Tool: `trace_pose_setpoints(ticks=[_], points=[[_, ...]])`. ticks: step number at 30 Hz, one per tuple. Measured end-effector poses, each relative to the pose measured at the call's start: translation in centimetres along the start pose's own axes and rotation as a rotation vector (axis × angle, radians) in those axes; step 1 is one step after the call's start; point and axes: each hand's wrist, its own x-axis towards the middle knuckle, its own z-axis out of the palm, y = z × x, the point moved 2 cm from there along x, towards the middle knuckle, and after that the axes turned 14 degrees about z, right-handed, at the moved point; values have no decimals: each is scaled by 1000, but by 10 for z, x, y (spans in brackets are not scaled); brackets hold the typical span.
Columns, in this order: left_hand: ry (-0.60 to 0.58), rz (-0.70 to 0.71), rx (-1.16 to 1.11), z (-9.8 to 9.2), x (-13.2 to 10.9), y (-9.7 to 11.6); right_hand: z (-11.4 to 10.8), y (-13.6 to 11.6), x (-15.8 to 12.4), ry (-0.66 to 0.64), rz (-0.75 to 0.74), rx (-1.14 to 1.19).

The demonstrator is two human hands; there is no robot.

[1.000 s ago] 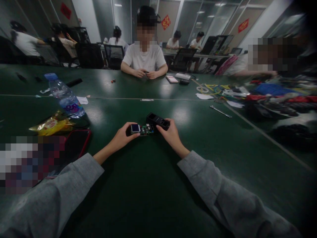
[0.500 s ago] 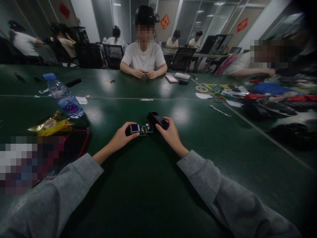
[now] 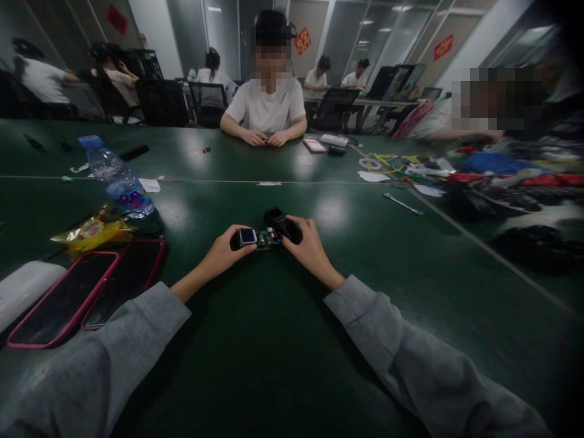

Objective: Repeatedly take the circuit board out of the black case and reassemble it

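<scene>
My left hand (image 3: 223,249) pinches the left end of a green circuit board (image 3: 264,237) that carries a small square screen (image 3: 248,235). It rests on the dark green table (image 3: 274,340). My right hand (image 3: 309,246) grips a black plastic housing (image 3: 279,222), tilted up and touching the right end of the board. Both sleeves are grey.
Two red-edged phones (image 3: 91,289) and a white case (image 3: 20,289) lie near left, beside a yellow snack bag (image 3: 93,230) and a water bottle (image 3: 117,177). A metal tool (image 3: 402,204) and a heap of cables and parts (image 3: 479,176) lie right. A person in white (image 3: 267,103) sits opposite.
My right hand has brought the black housing leftward and closer over the right end of the circuit board. The left hand keeps the board still.
</scene>
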Motion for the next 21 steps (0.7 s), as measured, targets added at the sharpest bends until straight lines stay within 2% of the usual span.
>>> trace_pose_setpoints(ticks=[5,9,16,21], points=[[0,-15,12,0,-1,0,4,-3,-4,-64,-101,-90],[-29,-17,22,1,-2,0,7,-2,-5,-53,-110,-145],[-50,-12,38,1,-2,4,0,-1,-1,69,-36,17],[-64,-36,25,0,-2,4,-6,-14,-8,42,-119,52]])
